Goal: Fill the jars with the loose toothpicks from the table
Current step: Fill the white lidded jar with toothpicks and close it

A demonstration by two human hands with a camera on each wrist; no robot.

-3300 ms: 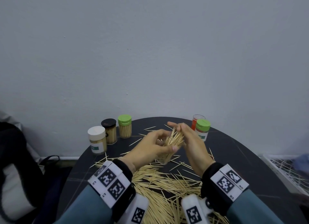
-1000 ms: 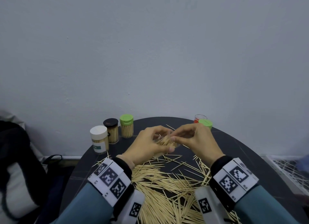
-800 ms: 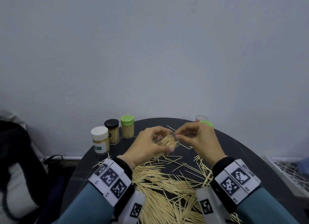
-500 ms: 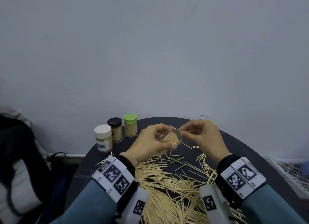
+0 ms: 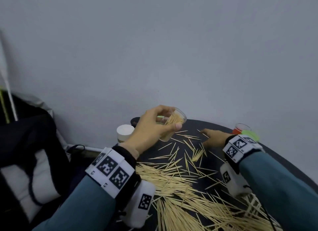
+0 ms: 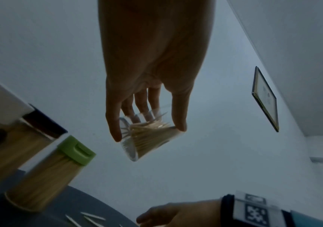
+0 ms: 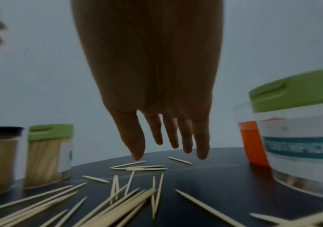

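A dark bag [image 5: 25, 144] beside the table; a framed picture [image 6: 265, 98] on the wall.

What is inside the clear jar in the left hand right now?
The clear jar holds a packed bundle of toothpicks. The left hand and its fingers cover part of the wall, so the fill level is unclear.

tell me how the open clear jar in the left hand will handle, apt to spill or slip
The left hand holds the clear jar tilted with no lid, so its toothpicks could slide out if tipped further. Only fingertips grip the smooth wall, so it may slip. It looks light.
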